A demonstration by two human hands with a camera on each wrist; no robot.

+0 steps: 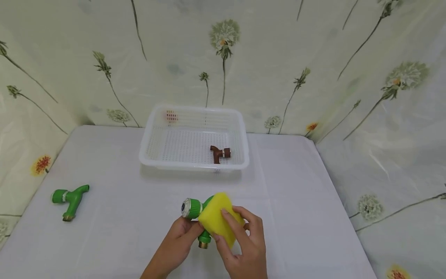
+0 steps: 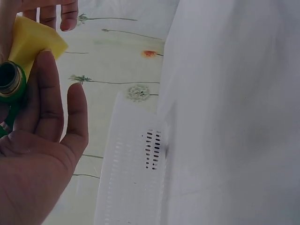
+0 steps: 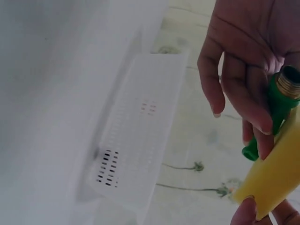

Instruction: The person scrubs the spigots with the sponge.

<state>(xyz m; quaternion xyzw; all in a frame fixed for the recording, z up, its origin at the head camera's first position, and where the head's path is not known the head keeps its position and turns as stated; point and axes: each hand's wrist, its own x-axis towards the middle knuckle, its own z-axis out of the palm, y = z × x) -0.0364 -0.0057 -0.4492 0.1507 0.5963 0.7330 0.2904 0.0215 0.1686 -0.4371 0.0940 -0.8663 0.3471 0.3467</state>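
Note:
Near the table's front, my left hand point(image 1: 176, 245) grips a green faucet point(image 1: 204, 237) by its body, with its round ribbed knob pointing left and its brass threaded end facing down. My right hand point(image 1: 248, 248) pinches a yellow sponge point(image 1: 217, 217) between thumb and fingers and presses it against the faucet's right side. The sponge covers much of the spout. In the left wrist view, the open threaded inlet of the faucet point(image 2: 10, 79) shows beside the sponge point(image 2: 35, 44). The right wrist view shows the left fingers point(image 3: 243, 89) around the faucet point(image 3: 279, 105).
A white perforated basket point(image 1: 193, 167) stands at the back of the table point(image 1: 289, 209), with a small brown faucet point(image 1: 217, 154) inside at its right. Another green faucet point(image 1: 72, 200) lies at the left. Flower-patterned sheeting point(image 1: 258, 69) surrounds the table's back and sides.

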